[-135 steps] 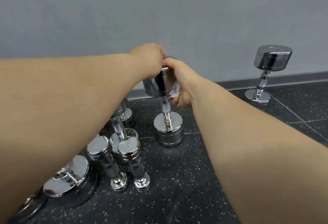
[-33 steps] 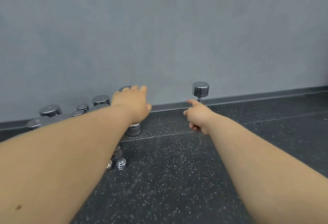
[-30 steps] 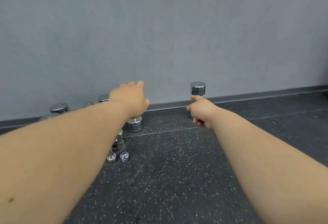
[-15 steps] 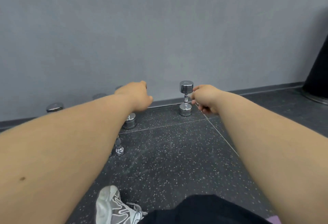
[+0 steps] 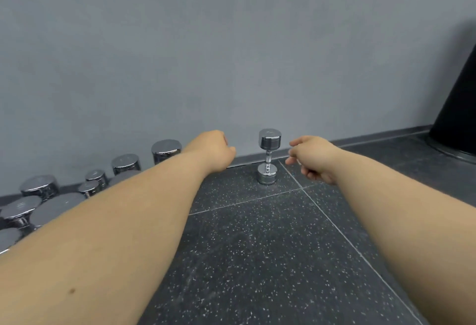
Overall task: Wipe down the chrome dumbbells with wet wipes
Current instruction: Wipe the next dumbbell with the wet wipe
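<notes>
A lone chrome dumbbell (image 5: 268, 157) stands upright on the dark speckled floor (image 5: 257, 247), close to the grey wall. My left hand (image 5: 215, 149) hovers to its left with the fingers curled downward, touching nothing. On the dumbbell's right, a short gap away, my right hand (image 5: 313, 158) has thumb and forefinger stretched toward the dumbbell and the other fingers curled into the palm. No wet wipe shows in either hand. Several more chrome dumbbells (image 5: 126, 163) stand in a cluster at the far left, partly hidden behind my left forearm.
A dark baseboard (image 5: 373, 137) runs along the foot of the wall. A large black conical base (image 5: 458, 118) stands in the right corner. Pale seams cross the floor tiles in front of the lone dumbbell.
My left hand has come off the dumbbell it steadied and moved right. Both hands now flank the lone dumbbell. The right hand has drawn slightly away from its handle. The view has tilted up.
</notes>
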`<state>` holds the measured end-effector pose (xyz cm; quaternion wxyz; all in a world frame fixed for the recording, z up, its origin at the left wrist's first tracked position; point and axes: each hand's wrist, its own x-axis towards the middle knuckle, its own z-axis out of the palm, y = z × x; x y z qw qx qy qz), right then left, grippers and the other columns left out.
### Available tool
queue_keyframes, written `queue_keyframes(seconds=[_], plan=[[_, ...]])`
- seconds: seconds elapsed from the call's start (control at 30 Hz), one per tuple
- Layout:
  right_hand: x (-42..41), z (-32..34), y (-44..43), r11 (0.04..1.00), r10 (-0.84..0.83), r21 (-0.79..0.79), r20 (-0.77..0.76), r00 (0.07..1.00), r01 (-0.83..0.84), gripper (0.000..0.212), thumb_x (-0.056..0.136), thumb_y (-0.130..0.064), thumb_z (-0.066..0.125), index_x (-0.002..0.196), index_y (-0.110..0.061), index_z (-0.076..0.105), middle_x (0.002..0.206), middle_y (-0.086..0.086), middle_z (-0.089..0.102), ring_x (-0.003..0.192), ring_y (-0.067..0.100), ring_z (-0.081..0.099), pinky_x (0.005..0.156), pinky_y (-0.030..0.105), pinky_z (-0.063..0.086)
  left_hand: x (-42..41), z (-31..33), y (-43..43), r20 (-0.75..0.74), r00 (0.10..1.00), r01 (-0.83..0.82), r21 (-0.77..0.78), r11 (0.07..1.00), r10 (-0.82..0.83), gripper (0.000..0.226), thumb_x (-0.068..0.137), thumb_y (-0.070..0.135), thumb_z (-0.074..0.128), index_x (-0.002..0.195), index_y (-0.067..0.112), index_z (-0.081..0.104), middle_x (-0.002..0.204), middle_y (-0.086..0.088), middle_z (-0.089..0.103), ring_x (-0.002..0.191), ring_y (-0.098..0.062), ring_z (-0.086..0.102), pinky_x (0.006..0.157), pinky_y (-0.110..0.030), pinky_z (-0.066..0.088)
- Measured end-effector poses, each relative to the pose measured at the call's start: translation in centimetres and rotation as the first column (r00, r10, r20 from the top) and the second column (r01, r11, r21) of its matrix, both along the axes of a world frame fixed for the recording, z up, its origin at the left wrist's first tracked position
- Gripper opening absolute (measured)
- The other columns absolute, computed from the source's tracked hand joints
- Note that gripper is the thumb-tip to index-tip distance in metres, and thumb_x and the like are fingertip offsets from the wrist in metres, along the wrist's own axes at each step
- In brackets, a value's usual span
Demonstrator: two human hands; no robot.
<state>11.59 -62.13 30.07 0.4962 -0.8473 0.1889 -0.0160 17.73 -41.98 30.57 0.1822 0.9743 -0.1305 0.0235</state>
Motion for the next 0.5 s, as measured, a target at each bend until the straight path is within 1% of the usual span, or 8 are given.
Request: queue_keyframes(seconds=[0.1,0.2,0.27,0.3,0.37,0.4,0.47,0.5], plan=[[3.0,-1.2,2.3,0.996,-0.084,0.023,-0.051,0.995,0.085,0.023,0.098,-0.004,0.04,0.106,-0.017,0.058,0.095,0.012,0.066,0.051,0.016,0.036,0.048,0.024,0.028,2.3,-1.1,2.6,-0.056,0.998,0.031,-0.053,0.998,-0.034,0.026,0.094,0.027,0.05,0.109,0.012,0.065,0.103,-0.007,0.067,0.099,-0.029,0.061,0.08,-0.033,0.047],[6.2,-0.8,3.5,0.99,-0.141,-0.004,-0.075,0.987,0.141,0.021,0.097,-0.006,0.041,0.094,-0.009,0.061,0.087,0.01,0.067,0.05,0.016,0.034,0.046,0.022,0.028,4.4,-1.8,4.9,-0.12,0.992,0.005,-0.175,0.985,-0.027,0.023,0.092,0.023,0.05,0.096,0.008,0.068,0.094,-0.014,0.073,0.091,-0.03,0.066,0.077,-0.034,0.05],[7.9,-0.7,4.0,0.986,-0.165,-0.017,-0.081,0.983,0.164,0.016,0.098,-0.007,0.04,0.097,-0.005,0.056,0.071,0.006,0.066,0.044,0.013,0.033,0.038,0.016,0.028,5.6,-2.1,5.4,-0.145,0.989,-0.007,-0.279,0.96,-0.035,0.018,0.089,0.02,0.049,0.085,0.012,0.065,0.095,-0.016,0.074,0.08,-0.029,0.065,0.072,-0.032,0.049],[8.6,-0.7,4.2,0.985,-0.171,-0.026,-0.084,0.982,0.169,0.015,0.099,-0.007,0.041,0.1,-0.003,0.055,0.061,0.003,0.064,0.04,0.012,0.033,0.035,0.013,0.026,6.0,-2.2,5.4,-0.158,0.986,-0.009,-0.326,0.945,-0.045,0.016,0.089,0.02,0.049,0.082,0.014,0.063,0.094,-0.015,0.074,0.079,-0.028,0.065,0.073,-0.033,0.05],[9.8,-1.2,3.8,0.984,-0.177,-0.043,-0.103,0.979,0.174,0.015,0.1,-0.009,0.041,0.103,-0.003,0.054,0.042,-0.001,0.058,0.035,0.01,0.032,0.032,0.011,0.024,6.7,-2.8,4.9,-0.193,0.98,-0.026,-0.404,0.914,-0.057,0.017,0.09,0.019,0.049,0.079,0.016,0.062,0.089,-0.009,0.076,0.086,-0.028,0.07,0.081,-0.038,0.055],[10.4,-1.5,3.2,0.983,-0.18,-0.039,-0.108,0.978,0.177,0.015,0.101,-0.01,0.041,0.104,-0.003,0.054,0.04,-0.002,0.056,0.037,0.01,0.033,0.033,0.011,0.025,7.2,-3.0,4.4,-0.215,0.975,-0.043,-0.438,0.898,-0.058,0.018,0.091,0.019,0.049,0.079,0.017,0.062,0.087,-0.008,0.076,0.088,-0.027,0.071,0.085,-0.04,0.055],[12.0,-2.5,1.6,0.982,-0.189,-0.017,-0.107,0.976,0.188,0.016,0.101,-0.011,0.04,0.1,-0.004,0.055,0.054,0.002,0.062,0.044,0.012,0.034,0.038,0.016,0.027,8.5,-3.7,2.6,-0.254,0.965,-0.076,-0.509,0.858,-0.065,0.017,0.093,0.018,0.049,0.082,0.016,0.062,0.087,-0.005,0.075,0.082,-0.026,0.072,0.085,-0.04,0.056],[13.0,-3.1,0.7,0.981,-0.196,-0.003,-0.101,0.975,0.196,0.017,0.1,-0.011,0.04,0.095,-0.005,0.054,0.065,0.005,0.064,0.046,0.013,0.034,0.042,0.019,0.028,9.4,-4.1,1.4,-0.274,0.959,-0.094,-0.545,0.833,-0.07,0.015,0.095,0.018,0.048,0.086,0.015,0.06,0.088,-0.003,0.074,0.076,-0.024,0.07,0.08,-0.038,0.057]])
